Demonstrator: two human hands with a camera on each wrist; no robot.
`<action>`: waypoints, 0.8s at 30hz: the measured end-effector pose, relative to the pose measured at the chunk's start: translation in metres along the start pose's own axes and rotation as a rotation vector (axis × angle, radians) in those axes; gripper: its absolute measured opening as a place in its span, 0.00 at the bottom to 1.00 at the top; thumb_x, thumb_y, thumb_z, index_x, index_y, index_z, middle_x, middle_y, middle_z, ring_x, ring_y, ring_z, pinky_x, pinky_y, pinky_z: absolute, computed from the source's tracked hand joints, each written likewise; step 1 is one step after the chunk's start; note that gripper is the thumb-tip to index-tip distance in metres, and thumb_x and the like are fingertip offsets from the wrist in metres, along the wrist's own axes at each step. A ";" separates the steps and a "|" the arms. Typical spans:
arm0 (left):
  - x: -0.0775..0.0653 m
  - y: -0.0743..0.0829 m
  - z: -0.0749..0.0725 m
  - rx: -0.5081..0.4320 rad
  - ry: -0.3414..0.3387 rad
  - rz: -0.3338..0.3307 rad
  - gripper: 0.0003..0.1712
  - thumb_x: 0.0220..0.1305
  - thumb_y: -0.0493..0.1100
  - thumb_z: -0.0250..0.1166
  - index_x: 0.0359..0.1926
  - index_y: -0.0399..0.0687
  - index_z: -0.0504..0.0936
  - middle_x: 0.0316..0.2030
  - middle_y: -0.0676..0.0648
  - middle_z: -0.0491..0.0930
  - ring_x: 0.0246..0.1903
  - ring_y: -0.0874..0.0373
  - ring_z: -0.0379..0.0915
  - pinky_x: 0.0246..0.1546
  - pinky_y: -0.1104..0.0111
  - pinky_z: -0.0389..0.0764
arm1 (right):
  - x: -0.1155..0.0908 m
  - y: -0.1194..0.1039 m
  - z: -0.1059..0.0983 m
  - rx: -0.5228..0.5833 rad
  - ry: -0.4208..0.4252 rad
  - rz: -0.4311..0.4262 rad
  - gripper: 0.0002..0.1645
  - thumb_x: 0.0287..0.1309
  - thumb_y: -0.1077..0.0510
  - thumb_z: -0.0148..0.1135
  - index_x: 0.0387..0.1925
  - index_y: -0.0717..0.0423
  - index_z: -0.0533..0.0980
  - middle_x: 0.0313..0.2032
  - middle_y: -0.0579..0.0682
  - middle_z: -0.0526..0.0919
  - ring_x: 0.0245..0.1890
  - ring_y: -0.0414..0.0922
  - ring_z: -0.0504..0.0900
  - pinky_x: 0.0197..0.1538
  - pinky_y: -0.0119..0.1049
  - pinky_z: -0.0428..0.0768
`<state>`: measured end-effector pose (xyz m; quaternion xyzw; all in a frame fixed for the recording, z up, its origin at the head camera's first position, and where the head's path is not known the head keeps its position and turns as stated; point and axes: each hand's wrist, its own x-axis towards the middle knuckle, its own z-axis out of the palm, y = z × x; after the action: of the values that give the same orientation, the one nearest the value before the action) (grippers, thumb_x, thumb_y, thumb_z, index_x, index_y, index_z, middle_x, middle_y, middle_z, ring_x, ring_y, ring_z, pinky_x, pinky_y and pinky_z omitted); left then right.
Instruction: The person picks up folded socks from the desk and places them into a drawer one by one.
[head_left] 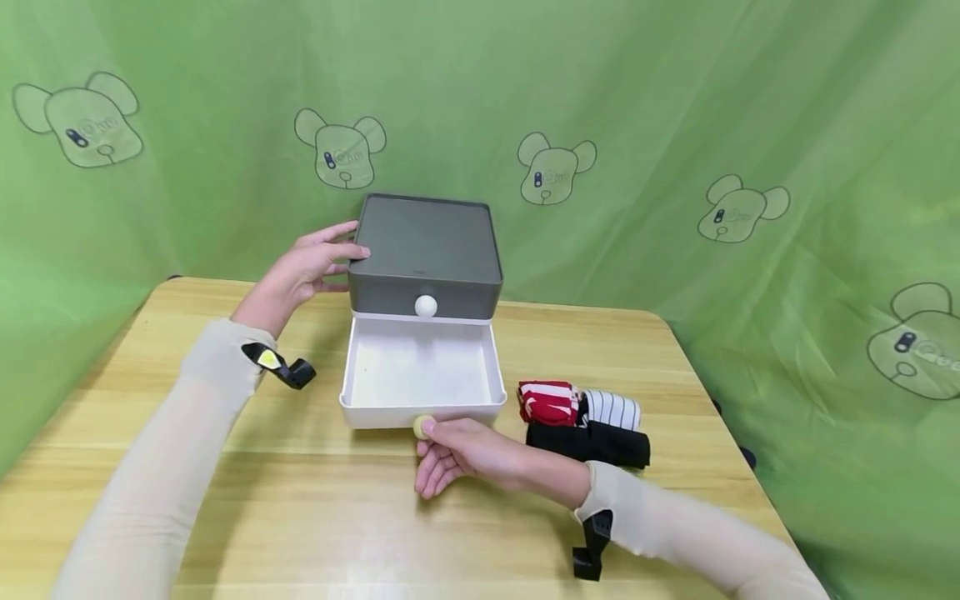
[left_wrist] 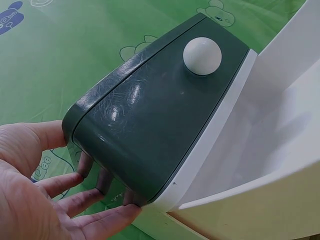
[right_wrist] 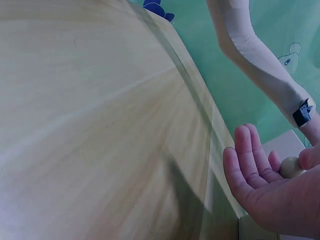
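Observation:
A small two-drawer box with a dark grey top (head_left: 427, 237) stands on the table. Its upper grey drawer, with a white round knob (head_left: 425, 306), is closed. Below it, the white lower drawer (head_left: 356, 358) is pulled far out towards me. My left hand (head_left: 309, 262) touches the box's left side with spread, fairly straight fingers, the thumb on the top edge. Between thumb and index finger, my right hand (head_left: 476, 450) pinches the lower drawer's pale round knob (right_wrist: 290, 168). The right hand's other fingers extend loosely beneath it.
Right of the drawer lie a red-and-white striped cloth roll (head_left: 551, 402), a white cloth roll with dark stripes (head_left: 615, 409) and a black cloth roll (head_left: 588, 443). The wooden table (head_left: 315, 517) ends at a green curtain (head_left: 637, 100) printed with bear heads.

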<state>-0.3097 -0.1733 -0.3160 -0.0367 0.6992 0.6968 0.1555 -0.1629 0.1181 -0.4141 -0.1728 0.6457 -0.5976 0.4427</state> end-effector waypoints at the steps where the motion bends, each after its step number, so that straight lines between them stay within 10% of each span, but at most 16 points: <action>1: 0.000 0.001 0.000 -0.005 0.001 0.001 0.45 0.71 0.40 0.64 0.81 0.64 0.51 0.80 0.43 0.52 0.78 0.40 0.50 0.76 0.47 0.63 | -0.001 0.000 0.001 0.001 -0.002 -0.002 0.28 0.81 0.43 0.40 0.45 0.66 0.70 0.33 0.51 0.89 0.33 0.43 0.88 0.43 0.35 0.88; 24: -0.002 0.001 0.001 0.001 -0.003 -0.002 0.46 0.70 0.40 0.64 0.81 0.65 0.51 0.82 0.44 0.45 0.79 0.39 0.44 0.77 0.47 0.63 | -0.004 -0.006 0.000 -0.140 0.019 0.029 0.34 0.79 0.44 0.45 0.52 0.76 0.74 0.34 0.56 0.90 0.32 0.42 0.88 0.49 0.48 0.89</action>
<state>-0.3083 -0.1730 -0.3142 -0.0360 0.6994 0.6962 0.1573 -0.1622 0.1200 -0.4074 -0.1884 0.6925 -0.5461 0.4322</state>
